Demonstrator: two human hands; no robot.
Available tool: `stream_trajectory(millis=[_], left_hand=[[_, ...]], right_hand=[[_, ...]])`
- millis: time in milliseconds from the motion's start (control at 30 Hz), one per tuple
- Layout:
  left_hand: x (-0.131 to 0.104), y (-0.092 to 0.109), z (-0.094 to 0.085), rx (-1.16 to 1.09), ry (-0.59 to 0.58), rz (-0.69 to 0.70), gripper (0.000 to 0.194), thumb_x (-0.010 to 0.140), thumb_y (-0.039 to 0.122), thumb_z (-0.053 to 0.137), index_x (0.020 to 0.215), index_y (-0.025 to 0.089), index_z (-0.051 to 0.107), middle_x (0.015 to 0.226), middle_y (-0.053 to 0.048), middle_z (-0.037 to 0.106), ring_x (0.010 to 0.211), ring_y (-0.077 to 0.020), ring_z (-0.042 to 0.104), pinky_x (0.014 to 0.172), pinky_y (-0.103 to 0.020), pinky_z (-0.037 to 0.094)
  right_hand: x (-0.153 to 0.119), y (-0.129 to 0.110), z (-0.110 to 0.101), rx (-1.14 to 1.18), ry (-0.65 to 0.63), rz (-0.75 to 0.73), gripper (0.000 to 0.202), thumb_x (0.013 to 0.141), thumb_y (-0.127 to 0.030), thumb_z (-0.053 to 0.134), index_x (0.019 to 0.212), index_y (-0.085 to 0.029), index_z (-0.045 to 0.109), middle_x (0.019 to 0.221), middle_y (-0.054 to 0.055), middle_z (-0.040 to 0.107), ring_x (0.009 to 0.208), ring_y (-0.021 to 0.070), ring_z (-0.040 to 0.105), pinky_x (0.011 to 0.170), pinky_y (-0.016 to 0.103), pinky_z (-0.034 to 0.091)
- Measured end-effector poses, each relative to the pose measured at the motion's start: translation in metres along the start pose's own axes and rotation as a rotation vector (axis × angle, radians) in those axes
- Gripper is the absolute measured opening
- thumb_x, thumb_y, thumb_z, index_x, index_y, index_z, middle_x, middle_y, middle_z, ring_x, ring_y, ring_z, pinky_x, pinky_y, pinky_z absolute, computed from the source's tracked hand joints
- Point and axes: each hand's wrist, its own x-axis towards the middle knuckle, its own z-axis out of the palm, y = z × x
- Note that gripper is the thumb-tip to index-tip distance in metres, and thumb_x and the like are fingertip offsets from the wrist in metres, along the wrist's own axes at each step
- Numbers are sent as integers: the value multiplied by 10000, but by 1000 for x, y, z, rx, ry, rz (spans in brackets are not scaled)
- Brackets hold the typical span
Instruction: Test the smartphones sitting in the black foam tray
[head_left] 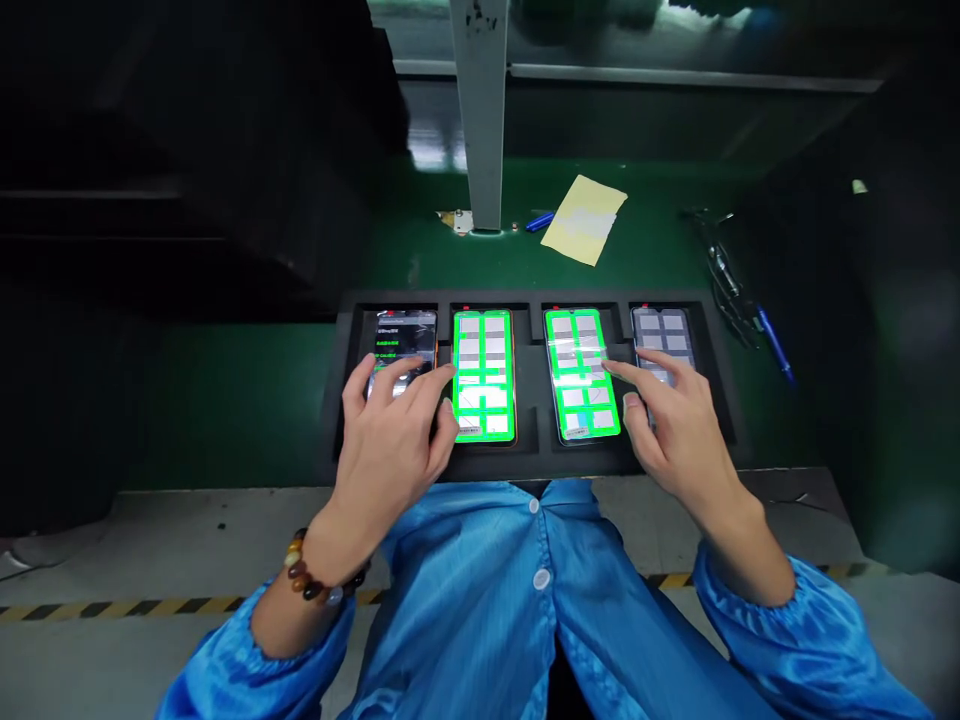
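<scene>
Several smartphones lie face up in a row in a black tray (531,400) with cut-out slots. Over the leftmost phone (405,325), which shows a dark screen with lines of text, my left hand (394,425) is spread open. Its index fingertip meets the left edge of the second phone (484,385), lit with a green and white grid. My right hand (675,410) points its index finger at the right side of the third phone (581,375), which has a similar green grid. That hand partly covers the rightmost phone (664,330), whose screen is dim with grey blocks.
A yellow paper (585,220) and a blue pen (540,221) lie behind the tray near a metal post (484,120). At right are a black cable (724,275) and another blue pen (775,343). Dark panels stand on both sides.
</scene>
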Motion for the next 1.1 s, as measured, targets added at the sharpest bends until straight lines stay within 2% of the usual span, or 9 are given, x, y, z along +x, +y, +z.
stream_trajectory(millis=[67, 233, 300, 367, 533, 600, 733, 933, 1100], left_hand=[[3, 2, 0, -1, 3, 3, 392, 1030, 195, 574, 1408, 166, 677, 1215, -116, 815, 1344, -378, 651, 1298, -670, 309], [26, 30, 12, -86, -19, 120, 414, 1035, 178, 553, 1435, 161, 659, 1324, -97, 798, 1376, -359, 633, 1322, -642, 305], [31, 36, 15, -112, -25, 150, 422, 1038, 173, 548, 1446, 170, 655, 1347, -87, 793, 1385, -351, 631, 1326, -634, 306], [31, 32, 14, -110, -20, 144, 427, 1039, 174, 555, 1455, 179, 651, 1333, -84, 798, 1386, -352, 631, 1328, -636, 302], [18, 4, 4, -40, 16, 31, 411, 1033, 178, 566, 1431, 189, 667, 1218, -103, 817, 1352, -373, 643, 1310, -676, 301], [16, -1, 3, -31, 23, 18, 405, 1026, 167, 566, 1416, 183, 675, 1174, -102, 820, 1359, -374, 635, 1319, -674, 287], [25, 1, 9, -38, 31, 35, 409, 1022, 174, 568, 1417, 196, 672, 1167, -85, 819, 1360, -364, 627, 1337, -658, 261], [35, 4, 15, -31, 76, -25, 381, 1041, 190, 555, 1403, 205, 672, 1177, -64, 818, 1363, -365, 608, 1344, -655, 236], [44, 23, 21, -72, 21, 35, 400, 1076, 211, 496, 1437, 143, 655, 1229, -93, 803, 1362, -344, 607, 1351, -611, 250]], right_hand=[[5, -2, 3, 5, 4, -13, 454, 1071, -189, 462, 1470, -210, 677, 1340, 144, 778, 1488, 400, 562, 1133, 630, 479], [27, -22, 21, 78, -28, -96, 481, 1073, -198, 459, 1512, -224, 652, 1324, 136, 786, 1491, 385, 555, 1149, 614, 478], [30, -25, 24, 88, -36, -121, 484, 1075, -200, 458, 1520, -226, 647, 1337, 135, 780, 1493, 370, 556, 1160, 598, 477], [27, -20, 20, 73, -21, -110, 489, 1072, -193, 454, 1520, -225, 649, 1342, 137, 776, 1486, 370, 563, 1156, 596, 479], [12, 6, 4, 19, 23, 3, 464, 1067, -187, 453, 1466, -237, 685, 1370, 137, 764, 1459, 387, 591, 1132, 619, 492], [11, 10, 2, 12, 17, 16, 448, 1073, -196, 450, 1451, -227, 688, 1383, 138, 762, 1465, 393, 585, 1134, 628, 489], [16, 7, 5, 2, 20, 8, 449, 1077, -199, 448, 1462, -190, 678, 1403, 158, 752, 1493, 394, 562, 1144, 621, 488], [23, 7, 9, 16, 23, 12, 455, 1072, -190, 441, 1454, -206, 688, 1393, 158, 751, 1485, 383, 569, 1138, 617, 491], [36, 2, 18, 82, -16, -18, 488, 1065, -207, 440, 1504, -197, 653, 1432, 160, 733, 1508, 384, 534, 1167, 629, 471]])
